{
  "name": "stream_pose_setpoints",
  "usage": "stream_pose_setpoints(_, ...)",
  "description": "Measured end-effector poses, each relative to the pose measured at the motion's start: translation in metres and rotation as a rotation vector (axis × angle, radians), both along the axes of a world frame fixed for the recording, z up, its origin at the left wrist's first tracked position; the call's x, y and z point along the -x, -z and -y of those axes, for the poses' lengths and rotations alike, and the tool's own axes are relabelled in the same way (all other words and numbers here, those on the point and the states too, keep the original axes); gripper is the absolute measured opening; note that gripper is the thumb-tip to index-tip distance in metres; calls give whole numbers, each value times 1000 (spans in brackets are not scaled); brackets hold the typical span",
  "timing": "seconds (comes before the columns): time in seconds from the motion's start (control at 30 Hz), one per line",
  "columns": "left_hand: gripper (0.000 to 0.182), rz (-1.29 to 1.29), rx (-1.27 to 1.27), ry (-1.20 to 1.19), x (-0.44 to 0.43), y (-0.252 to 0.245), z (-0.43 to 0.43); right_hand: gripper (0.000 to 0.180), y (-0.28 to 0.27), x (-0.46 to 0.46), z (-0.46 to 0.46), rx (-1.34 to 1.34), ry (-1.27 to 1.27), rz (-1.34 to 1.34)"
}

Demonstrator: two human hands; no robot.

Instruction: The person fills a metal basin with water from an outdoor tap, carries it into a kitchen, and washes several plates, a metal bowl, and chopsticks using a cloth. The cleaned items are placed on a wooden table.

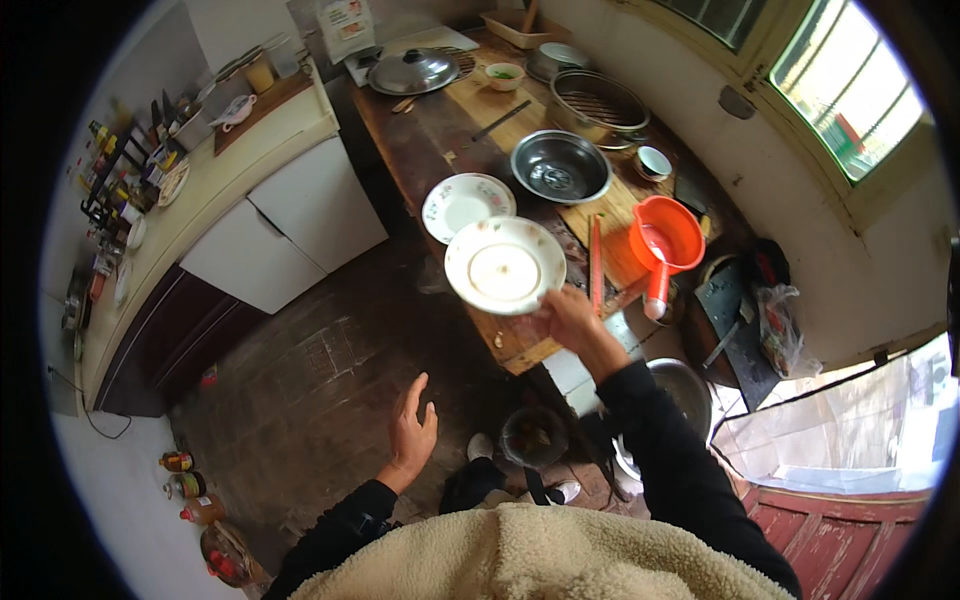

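My right hand [574, 319] grips the near right rim of a white patterned plate [504, 266], fingers slightly blurred. The plate is above the wooden table's near end and overlaps a second plate with a floral rim [466, 201]; whether the two touch I cannot tell. My left hand [412, 435] is in the air over the floor, fingers apart and holding nothing. Just right of the held plate lie red chopsticks [595, 262]. An orange plastic ladle [666, 238] rests beside them, its handle towards me. Behind the plates stands a steel basin [561, 169].
A steamer pot [598, 105], a pot lid [414, 71] and a small bowl with greens [504, 76] stand farther back on the table [420, 146]. A lined waste bin [534, 437] is by my feet. Bottles [187, 484] line the left wall below a crowded counter [247, 157].
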State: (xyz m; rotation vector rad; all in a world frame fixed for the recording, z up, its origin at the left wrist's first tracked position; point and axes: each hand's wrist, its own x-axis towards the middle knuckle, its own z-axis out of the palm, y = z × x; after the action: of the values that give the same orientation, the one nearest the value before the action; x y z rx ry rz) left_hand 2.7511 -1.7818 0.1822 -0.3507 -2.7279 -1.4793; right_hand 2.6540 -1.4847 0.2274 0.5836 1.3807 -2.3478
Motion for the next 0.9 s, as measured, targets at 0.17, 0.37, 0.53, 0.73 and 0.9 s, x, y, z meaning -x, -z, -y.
stream_pose_setpoints(0.17,45,10,-24,-32,0,16,39,27,17,98,38,-28,199,-37)
stream_pose_setpoints(0.37,35,122,-4,-25,6,22,57,27,43,141,47,-153,280,25)
stream_pose_setpoints(0.53,26,155,69,116,29,19,48,43,46,125,28,-793,251,-151)
stream_pose_setpoints(0.73,21,196,33,192,53,34,30,44,73,58,-57,-1938,256,25)
stream_pose_setpoints(0.9,20,100,-41,315,54,39,3,45,105,42,-82,-1786,128,-8)
